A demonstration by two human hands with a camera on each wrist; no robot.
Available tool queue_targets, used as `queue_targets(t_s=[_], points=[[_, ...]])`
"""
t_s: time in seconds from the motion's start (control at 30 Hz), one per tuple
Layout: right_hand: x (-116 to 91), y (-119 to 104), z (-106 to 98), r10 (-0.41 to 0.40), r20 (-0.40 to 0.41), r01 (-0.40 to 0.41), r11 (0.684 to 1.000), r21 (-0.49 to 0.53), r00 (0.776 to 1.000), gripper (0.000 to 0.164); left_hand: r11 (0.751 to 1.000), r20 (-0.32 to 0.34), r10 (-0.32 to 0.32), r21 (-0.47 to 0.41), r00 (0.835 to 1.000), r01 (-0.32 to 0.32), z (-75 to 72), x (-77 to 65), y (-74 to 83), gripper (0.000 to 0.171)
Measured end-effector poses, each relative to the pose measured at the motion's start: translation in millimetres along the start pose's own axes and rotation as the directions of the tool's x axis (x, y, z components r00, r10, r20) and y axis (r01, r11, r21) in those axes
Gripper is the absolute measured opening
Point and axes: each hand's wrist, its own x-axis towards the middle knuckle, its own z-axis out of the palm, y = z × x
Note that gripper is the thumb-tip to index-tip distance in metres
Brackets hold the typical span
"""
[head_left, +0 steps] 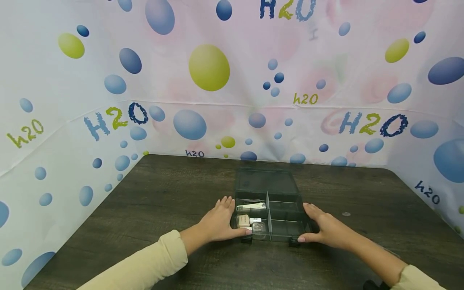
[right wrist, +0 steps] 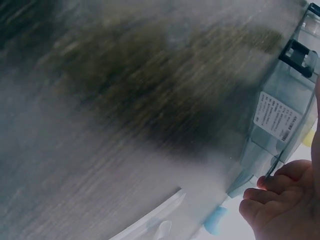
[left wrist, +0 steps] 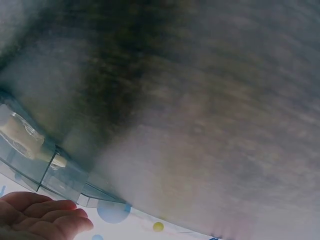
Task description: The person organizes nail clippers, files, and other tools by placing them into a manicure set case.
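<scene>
A dark see-through organizer box [head_left: 286, 229] lies on the table, its lid [head_left: 266, 181] folded back to the far side. Along its left side, my left hand [head_left: 219, 221] grips the box, thumb at the front edge. My right hand [head_left: 328, 229] holds the opposite side, thumb near the front right latch [head_left: 294, 241]. The back left compartment has a white nail clipper-like item [head_left: 251, 206]. In front of it are a beige nail polish bottle [head_left: 243, 220] and a small clear bottle [head_left: 259, 228]. Both right compartments look bare. A printed label [right wrist: 277, 116] shows in the right wrist view.
The dark wood-grain table [head_left: 174, 181] meets a bubble-printed sheet [head_left: 217, 133] at the back and sides. Right of the box lies a small clear disc [head_left: 346, 214]. A clear strip [right wrist: 155, 215] rests on the table near the right hand. Something black [head_left: 373, 285] shows at the bottom edge.
</scene>
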Motion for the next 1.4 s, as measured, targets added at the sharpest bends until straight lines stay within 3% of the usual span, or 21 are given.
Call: queue_targets(t_s=[0.13,0.3,0.4,0.53,0.7,0.93,1.17,1.27,1.4], points=[[-3,3,-4,-0.005,0.002,0.005,0.999,0.032,1.0,0.1,1.0,0.012,-0.003,-0.007,1.0,0.003,0.2,-0.1,1.2,0.097],[-7,10,-17,-0.015,-0.129,0.014,1.0,-0.011,0.991,0.081,1.0,0.016,-0.004,-0.012,1.0,0.004,0.5,-0.2,0.8,0.097],[-9,17,-26,-0.009,-0.242,-0.007,0.998,-0.065,0.97,0.071,1.0,0.017,-0.005,-0.01,1.0,0.006,0.2,-0.4,0.4,0.098],[-13,30,-30,0.018,-0.378,-0.066,0.991,-0.114,0.926,0.058,1.0,0.021,-0.013,-0.003,1.0,0.013,-0.9,-1.4,0.7,0.098],[-20,50,-30,0.13,-0.443,-0.182,0.98,-0.077,0.887,0.047,1.0,0.026,-0.018,-0.009,0.999,0.018,-1.8,-1.9,0.4,0.098],[-30,82,-31,0.273,-0.375,-0.294,0.956,0.001,0.886,0.047,1.0,0.025,-0.009,-0.017,1.0,0.009,-0.6,-1.4,-0.2,0.098],[-31,102,-35,0.347,-0.294,-0.366,0.93,-0.011,0.89,0.048,1.0,0.026,-0.012,-0.022,1.0,0.012,-0.3,-1.8,-0.1,0.099],[-30,107,-36,0.357,-0.257,-0.374,0.927,-0.017,0.898,0.05,1.0,0.029,-0.014,-0.018,0.999,0.014,-0.6,-1.7,0.2,0.099],[-27,111,-38,0.304,-0.235,-0.325,0.944,-0.056,0.923,0.046,1.0,0.03,-0.012,-0.011,0.999,0.012,-0.6,-2.0,0.2,0.099]])
